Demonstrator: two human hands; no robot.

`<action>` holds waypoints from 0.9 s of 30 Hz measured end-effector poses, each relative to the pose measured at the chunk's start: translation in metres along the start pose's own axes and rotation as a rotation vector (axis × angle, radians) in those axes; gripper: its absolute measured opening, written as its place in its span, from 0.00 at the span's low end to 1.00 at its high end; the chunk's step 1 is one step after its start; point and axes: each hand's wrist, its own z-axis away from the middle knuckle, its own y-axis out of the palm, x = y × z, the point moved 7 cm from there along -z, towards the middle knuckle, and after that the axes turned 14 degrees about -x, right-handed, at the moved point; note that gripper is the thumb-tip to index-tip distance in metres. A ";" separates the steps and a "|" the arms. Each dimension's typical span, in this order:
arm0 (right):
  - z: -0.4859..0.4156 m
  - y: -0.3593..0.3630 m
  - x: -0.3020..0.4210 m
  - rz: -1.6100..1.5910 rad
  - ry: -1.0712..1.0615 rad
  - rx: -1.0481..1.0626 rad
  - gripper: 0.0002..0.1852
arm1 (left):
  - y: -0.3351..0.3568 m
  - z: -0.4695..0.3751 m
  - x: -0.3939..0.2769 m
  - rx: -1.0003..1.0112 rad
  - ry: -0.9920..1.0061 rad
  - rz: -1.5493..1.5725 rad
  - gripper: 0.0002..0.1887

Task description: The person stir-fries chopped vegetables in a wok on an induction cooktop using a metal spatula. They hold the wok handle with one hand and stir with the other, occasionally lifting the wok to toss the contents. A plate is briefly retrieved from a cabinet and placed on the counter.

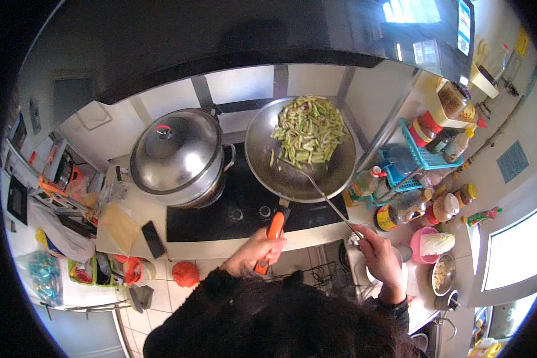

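Note:
My left hand [256,251] grips the orange handle [275,226] of a steel wok [263,166]. Chopped green vegetables, perhaps beans, with paler strips [311,129] are heaped against the wok's far side. In my right hand [380,256] is a long metal spatula [324,197]. Its blade reaches into the wok at the near left edge of the heap, partly hidden by food. The wok sits over the right side of a black glass gas hob [197,228].
A large lidded steel pot [176,154] stands on the hob's left. Above hangs a dark range hood [232,40]. Jars and bottles crowd a turquoise rack [434,162] at right, near a pink bowl [418,248] holding cabbage [437,244]. A phone [153,239] lies at the counter's left edge.

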 end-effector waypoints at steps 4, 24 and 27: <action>0.004 0.010 0.009 -0.037 -0.055 0.035 0.18 | -0.017 -0.010 0.019 0.097 -0.008 0.104 0.07; -0.032 0.027 -0.027 -0.050 0.009 0.006 0.18 | -0.008 -0.014 -0.002 -0.053 -0.180 0.006 0.07; -0.025 0.030 -0.024 -0.073 -0.016 0.037 0.17 | -0.020 -0.009 0.024 -0.056 -0.121 0.006 0.09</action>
